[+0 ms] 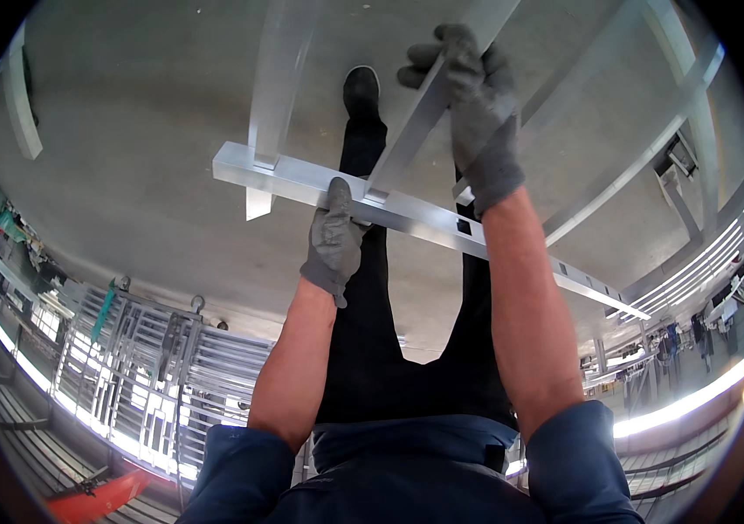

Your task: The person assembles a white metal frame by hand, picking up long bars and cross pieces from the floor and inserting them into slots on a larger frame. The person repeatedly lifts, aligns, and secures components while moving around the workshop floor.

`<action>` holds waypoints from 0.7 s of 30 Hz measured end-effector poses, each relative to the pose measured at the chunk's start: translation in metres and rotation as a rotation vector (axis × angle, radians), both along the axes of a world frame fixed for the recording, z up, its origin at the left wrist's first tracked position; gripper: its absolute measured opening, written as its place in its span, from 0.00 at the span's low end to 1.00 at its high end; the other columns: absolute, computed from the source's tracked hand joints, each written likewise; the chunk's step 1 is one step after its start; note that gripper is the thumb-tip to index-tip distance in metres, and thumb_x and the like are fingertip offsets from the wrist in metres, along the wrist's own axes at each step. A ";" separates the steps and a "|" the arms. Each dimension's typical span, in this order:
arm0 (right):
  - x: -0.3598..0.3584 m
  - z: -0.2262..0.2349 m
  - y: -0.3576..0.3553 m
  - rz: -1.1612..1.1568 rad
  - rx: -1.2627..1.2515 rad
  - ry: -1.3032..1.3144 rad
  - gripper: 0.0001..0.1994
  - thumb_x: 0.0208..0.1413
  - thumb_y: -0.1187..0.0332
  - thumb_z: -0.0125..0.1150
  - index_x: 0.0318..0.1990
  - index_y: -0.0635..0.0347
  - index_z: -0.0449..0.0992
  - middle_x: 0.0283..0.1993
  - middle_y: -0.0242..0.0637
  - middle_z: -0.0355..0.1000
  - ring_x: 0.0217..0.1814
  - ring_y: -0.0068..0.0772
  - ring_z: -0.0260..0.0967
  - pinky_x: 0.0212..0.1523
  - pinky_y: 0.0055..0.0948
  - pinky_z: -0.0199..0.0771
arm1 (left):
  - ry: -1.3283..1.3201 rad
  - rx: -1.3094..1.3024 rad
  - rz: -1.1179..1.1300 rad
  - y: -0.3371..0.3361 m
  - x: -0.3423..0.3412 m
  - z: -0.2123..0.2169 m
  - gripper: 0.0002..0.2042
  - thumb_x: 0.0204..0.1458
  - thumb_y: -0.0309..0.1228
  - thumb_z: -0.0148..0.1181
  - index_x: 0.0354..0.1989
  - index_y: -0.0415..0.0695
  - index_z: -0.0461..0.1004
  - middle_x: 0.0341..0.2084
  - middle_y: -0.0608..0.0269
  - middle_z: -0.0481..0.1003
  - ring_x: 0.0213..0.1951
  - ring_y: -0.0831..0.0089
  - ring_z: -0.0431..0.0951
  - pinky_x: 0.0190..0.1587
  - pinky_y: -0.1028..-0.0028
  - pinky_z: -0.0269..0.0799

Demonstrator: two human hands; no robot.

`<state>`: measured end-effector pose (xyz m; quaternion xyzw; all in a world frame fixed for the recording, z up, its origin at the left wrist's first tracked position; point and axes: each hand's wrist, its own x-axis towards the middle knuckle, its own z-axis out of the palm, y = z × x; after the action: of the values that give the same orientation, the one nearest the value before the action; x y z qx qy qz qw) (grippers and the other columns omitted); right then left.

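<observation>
A long, silvery square metal rail [424,225] with cut-out slots runs crosswise in front of my legs. My left hand [334,240], in a grey work glove, is closed around this rail, thumb lying over its top. One flat metal bar [411,131] slants up and away from the rail, its near end at a slot just right of my left hand. My gloved right hand [481,113] wraps around that bar farther up, fingers over its left side. Left of it, another metal bar [272,96] passes through the rail near its end, its tip sticking out below.
Further pale metal bars [625,179] stand on the right above the grey floor [145,113]. A lone metal piece [21,96] is at the far left. Metal railing panels [141,349] stand at the lower left, near a red object [101,496]. My shoe [361,92] is below the bars.
</observation>
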<state>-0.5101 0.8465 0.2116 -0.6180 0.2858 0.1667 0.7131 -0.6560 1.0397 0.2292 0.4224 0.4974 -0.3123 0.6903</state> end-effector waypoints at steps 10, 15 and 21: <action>-0.071 0.038 -0.049 -0.323 -0.252 0.071 0.23 0.65 0.65 0.60 0.62 0.69 0.66 0.55 0.46 0.72 0.51 0.32 0.73 0.53 0.31 0.76 | 0.145 0.418 0.174 0.003 -0.054 0.056 0.36 0.65 0.57 0.51 0.68 0.37 0.60 0.62 0.52 0.66 0.62 0.62 0.69 0.68 0.62 0.62; -0.095 -0.020 -0.067 -0.293 -0.201 0.170 0.22 0.63 0.74 0.59 0.63 0.63 0.64 0.47 0.37 0.71 0.47 0.30 0.73 0.49 0.26 0.76 | 0.066 0.007 -0.068 -0.054 -0.061 0.095 0.32 0.66 0.49 0.52 0.71 0.40 0.55 0.66 0.53 0.62 0.64 0.58 0.68 0.69 0.59 0.61; -0.090 0.006 -0.048 -0.227 0.187 0.448 0.13 0.60 0.65 0.64 0.44 0.65 0.72 0.31 0.34 0.69 0.32 0.28 0.70 0.37 0.29 0.75 | 0.016 -0.024 -0.121 -0.092 -0.029 0.019 0.26 0.68 0.41 0.50 0.67 0.36 0.58 0.66 0.50 0.62 0.66 0.61 0.66 0.69 0.62 0.63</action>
<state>-0.6001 0.7983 0.2180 -0.4613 0.4873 0.2440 0.7001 -0.6848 0.9476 0.2482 0.4410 0.4728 -0.3625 0.6713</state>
